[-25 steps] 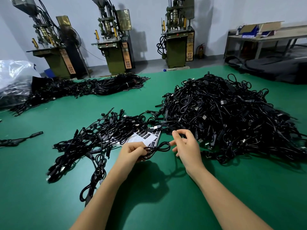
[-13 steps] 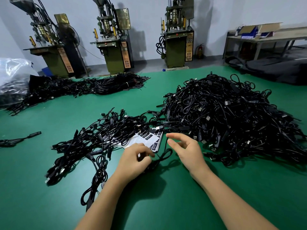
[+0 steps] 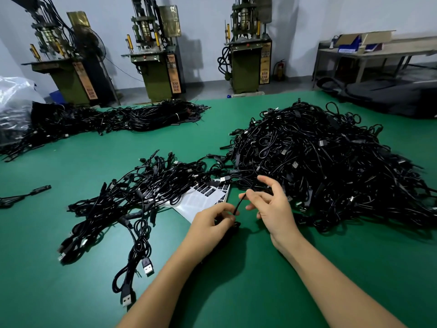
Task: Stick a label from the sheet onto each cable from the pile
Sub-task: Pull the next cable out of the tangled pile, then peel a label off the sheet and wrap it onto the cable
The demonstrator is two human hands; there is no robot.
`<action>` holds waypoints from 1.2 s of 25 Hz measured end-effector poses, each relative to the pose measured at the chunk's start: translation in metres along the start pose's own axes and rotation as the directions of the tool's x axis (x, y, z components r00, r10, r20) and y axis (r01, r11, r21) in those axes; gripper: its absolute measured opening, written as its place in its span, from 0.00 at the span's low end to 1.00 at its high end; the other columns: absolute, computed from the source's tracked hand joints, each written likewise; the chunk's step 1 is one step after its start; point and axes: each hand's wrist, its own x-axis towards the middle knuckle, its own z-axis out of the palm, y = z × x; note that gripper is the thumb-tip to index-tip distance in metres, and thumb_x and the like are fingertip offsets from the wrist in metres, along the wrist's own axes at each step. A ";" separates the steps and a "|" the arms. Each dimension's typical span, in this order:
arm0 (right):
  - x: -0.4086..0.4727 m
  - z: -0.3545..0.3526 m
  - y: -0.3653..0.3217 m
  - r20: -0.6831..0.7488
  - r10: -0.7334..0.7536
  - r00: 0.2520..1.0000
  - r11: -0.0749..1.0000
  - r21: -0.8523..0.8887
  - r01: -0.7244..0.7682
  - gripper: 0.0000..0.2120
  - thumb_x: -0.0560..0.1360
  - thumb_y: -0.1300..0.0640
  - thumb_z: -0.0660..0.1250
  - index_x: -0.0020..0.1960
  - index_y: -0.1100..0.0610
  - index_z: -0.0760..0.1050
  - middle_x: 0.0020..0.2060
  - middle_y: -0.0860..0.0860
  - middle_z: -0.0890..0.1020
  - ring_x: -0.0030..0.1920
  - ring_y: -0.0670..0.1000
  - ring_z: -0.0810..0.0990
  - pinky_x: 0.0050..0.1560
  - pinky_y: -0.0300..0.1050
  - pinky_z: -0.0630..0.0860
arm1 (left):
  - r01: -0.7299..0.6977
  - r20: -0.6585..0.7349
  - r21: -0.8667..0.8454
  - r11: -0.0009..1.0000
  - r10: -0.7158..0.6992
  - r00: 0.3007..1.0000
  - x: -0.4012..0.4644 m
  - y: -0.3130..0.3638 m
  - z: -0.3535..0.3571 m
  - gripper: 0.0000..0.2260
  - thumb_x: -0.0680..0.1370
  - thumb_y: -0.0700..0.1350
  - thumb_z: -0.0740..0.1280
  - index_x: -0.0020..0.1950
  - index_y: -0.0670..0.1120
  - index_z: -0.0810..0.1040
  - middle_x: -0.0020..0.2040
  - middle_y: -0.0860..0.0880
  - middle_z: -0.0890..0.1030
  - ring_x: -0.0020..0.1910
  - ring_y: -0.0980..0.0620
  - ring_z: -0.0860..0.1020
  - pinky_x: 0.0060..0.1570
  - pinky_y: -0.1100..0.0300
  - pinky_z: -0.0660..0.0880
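My left hand curls round a coiled black cable just above the green table. My right hand pinches the top end of a thin black label strip, whose lower end meets my left fingertips. The white label sheet with black labels lies just beyond my left hand, partly under cables. The large pile of black cables rises to the right, behind my right hand. A smaller spread of cables lies to the left.
Another long heap of cables runs along the far left, beside a plastic bag. A single cable lies at the left edge. Three green machines stand beyond the table, and a bench at the back right.
My right hand went from the cable loop to the label sheet and now holds a black strip against my left fingertips. My left hand has kept its grip on the coiled cable.
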 end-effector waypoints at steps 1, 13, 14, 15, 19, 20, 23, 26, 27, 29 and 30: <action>0.001 0.000 0.000 -0.008 0.002 1.000 1.000 -0.017 -0.002 0.10 0.77 0.54 0.68 0.56 0.47 0.72 0.40 0.46 0.86 0.34 0.42 0.79 0.31 0.34 0.70 | 0.013 0.005 -0.037 0.999 -0.013 1.000 0.000 0.000 -0.001 0.06 0.77 0.38 0.67 0.48 0.47 0.81 0.37 0.51 0.79 0.37 0.54 0.76 0.38 0.62 0.72; 0.005 -0.007 -0.005 0.014 0.091 0.996 0.993 0.075 -0.092 0.02 0.77 0.59 0.66 0.48 0.56 0.77 0.40 0.51 0.86 0.30 0.43 0.77 0.27 0.33 0.68 | -0.269 0.008 0.457 0.848 0.299 0.954 0.001 -0.004 -0.013 0.06 0.72 0.42 0.69 0.46 0.49 0.84 0.38 0.52 0.81 0.43 0.47 0.72 0.44 0.53 0.70; 0.005 -0.007 -0.004 0.012 0.085 0.996 0.994 0.065 -0.085 0.02 0.77 0.58 0.66 0.46 0.57 0.77 0.39 0.51 0.86 0.30 0.43 0.77 0.27 0.33 0.68 | -0.244 -0.019 0.508 0.826 0.294 0.956 0.001 -0.003 -0.016 0.07 0.70 0.44 0.68 0.44 0.50 0.84 0.39 0.52 0.80 0.43 0.47 0.72 0.44 0.52 0.70; 0.005 -0.006 -0.004 0.011 0.074 0.997 0.996 0.048 -0.074 0.04 0.77 0.58 0.66 0.45 0.56 0.77 0.39 0.50 0.86 0.30 0.42 0.77 0.26 0.33 0.68 | -0.209 -0.051 0.563 0.800 0.285 0.957 0.001 -0.002 -0.018 0.06 0.69 0.45 0.68 0.43 0.50 0.84 0.40 0.53 0.79 0.44 0.46 0.73 0.45 0.53 0.69; 0.004 -0.001 0.001 -0.003 0.045 0.999 0.998 -0.046 -0.045 0.06 0.77 0.59 0.67 0.42 0.59 0.76 0.34 0.49 0.85 0.28 0.43 0.76 0.27 0.34 0.70 | -0.169 -0.046 0.766 0.620 0.315 0.948 -0.006 0.007 -0.001 0.15 0.65 0.47 0.73 0.50 0.46 0.81 0.44 0.49 0.80 0.46 0.43 0.77 0.46 0.51 0.71; 0.003 -0.001 0.002 -0.009 0.038 0.999 0.997 -0.074 -0.038 0.07 0.77 0.59 0.67 0.41 0.59 0.75 0.33 0.49 0.84 0.28 0.43 0.76 0.28 0.34 0.70 | -0.185 -0.029 0.734 0.653 0.303 0.953 -0.009 0.010 0.008 0.17 0.68 0.48 0.71 0.55 0.44 0.79 0.46 0.48 0.80 0.46 0.43 0.77 0.45 0.51 0.73; 0.002 0.001 0.004 -0.013 0.000 1.000 0.990 -0.144 -0.002 0.10 0.75 0.59 0.69 0.37 0.61 0.73 0.27 0.49 0.79 0.27 0.45 0.75 0.28 0.38 0.71 | -0.180 -0.034 0.526 0.831 0.232 0.972 -0.010 0.017 0.028 0.17 0.78 0.44 0.64 0.67 0.45 0.71 0.52 0.46 0.79 0.48 0.43 0.77 0.45 0.49 0.74; 0.002 0.000 0.002 0.032 -0.003 0.999 0.994 -0.112 0.007 0.07 0.76 0.58 0.69 0.44 0.60 0.74 0.33 0.51 0.83 0.29 0.44 0.77 0.28 0.35 0.71 | -0.169 -0.079 0.408 0.897 0.219 0.973 -0.006 0.014 0.028 0.13 0.79 0.36 0.60 0.63 0.43 0.75 0.50 0.45 0.81 0.47 0.44 0.78 0.46 0.50 0.74; 0.002 -0.001 0.002 0.046 0.000 0.999 0.995 -0.098 0.005 0.04 0.76 0.57 0.68 0.46 0.58 0.75 0.35 0.50 0.85 0.29 0.43 0.77 0.28 0.34 0.71 | -0.142 -0.105 0.350 0.926 0.189 0.976 -0.005 0.014 0.025 0.11 0.79 0.36 0.60 0.60 0.43 0.77 0.48 0.46 0.82 0.45 0.46 0.78 0.46 0.53 0.73; 0.001 -0.002 0.000 0.067 -0.019 0.998 0.996 -0.091 0.025 0.05 0.77 0.54 0.68 0.45 0.55 0.77 0.33 0.48 0.84 0.29 0.43 0.77 0.28 0.33 0.70 | -0.054 -0.129 0.207 0.977 0.082 0.988 -0.004 0.014 0.018 0.10 0.79 0.36 0.60 0.53 0.46 0.79 0.41 0.52 0.82 0.36 0.55 0.75 0.38 0.61 0.69; 0.000 -0.001 -0.001 0.081 -0.033 0.996 0.994 -0.097 0.041 0.09 0.76 0.51 0.68 0.42 0.55 0.78 0.31 0.48 0.83 0.28 0.43 0.76 0.28 0.33 0.70 | 0.000 -0.138 0.125 0.992 0.017 0.990 -0.003 0.015 0.015 0.10 0.79 0.38 0.60 0.50 0.49 0.79 0.37 0.54 0.81 0.31 0.59 0.72 0.33 0.64 0.66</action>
